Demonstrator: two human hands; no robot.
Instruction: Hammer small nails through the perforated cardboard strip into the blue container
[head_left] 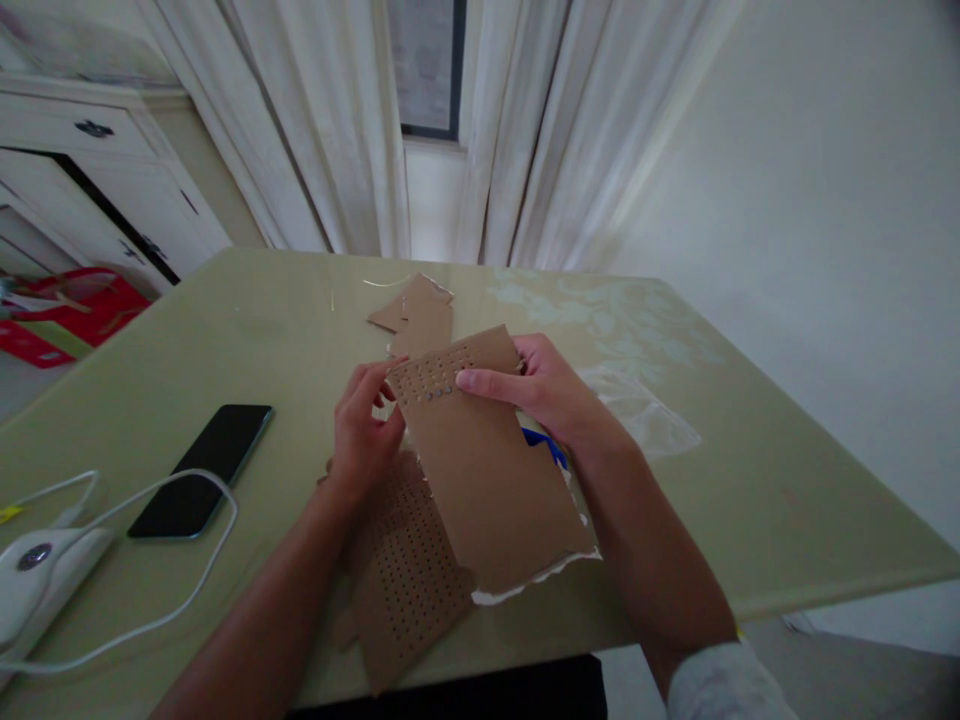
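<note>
A brown cardboard piece [491,480] is held up, tilted, above the table. Rows of small holes run along its upper part, and a few small greyish round bits [439,392] sit in one row. My right hand [551,385] grips its upper right side, thumb on the front face and the other fingers behind. At the upper left corner, my left hand [364,425] is curled with its fingertips partly behind the edge; what they pinch is hidden. Below lies a second cardboard piece [412,560], covered in rows of holes. Something blue [546,443] shows behind the held piece.
Cardboard scraps [424,315] lie further back on the pale green table [285,330]. To the left are a black phone [202,470], a white power strip [45,575] and a looping white cable [225,490]. A clear plastic bag [645,415] lies right of my right hand.
</note>
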